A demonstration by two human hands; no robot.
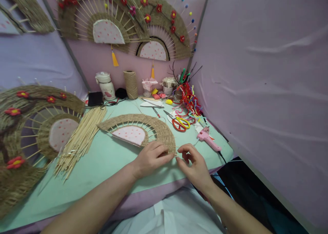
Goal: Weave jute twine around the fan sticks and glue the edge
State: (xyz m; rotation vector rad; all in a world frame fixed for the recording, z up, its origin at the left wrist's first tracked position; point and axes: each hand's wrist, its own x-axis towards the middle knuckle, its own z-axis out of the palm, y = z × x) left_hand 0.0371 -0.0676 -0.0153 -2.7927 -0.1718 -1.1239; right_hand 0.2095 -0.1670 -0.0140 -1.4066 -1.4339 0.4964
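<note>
A woven twine fan point(165, 133) lies on the table in front of me, with thin sticks as ribs and a pink-spotted half-round centre point(132, 135). My left hand point(152, 159) rests over its lower right end, fingers closed on the edge. Just right of that end is my right hand point(194, 165), its fingers curled and the thumb and forefinger close to the fan's tip. A thin strand of twine point(177, 147) runs from the fan toward these fingers; the exact grip is partly hidden.
A bundle of thin sticks point(82, 135) and a larger fan point(17, 138) are at left. Scissors point(180, 122) and a pink glue gun point(208, 140) lie at right. Behind stand a twine spool point(130, 84), a white bottle point(106, 87) and red pipe cleaners point(189, 99).
</note>
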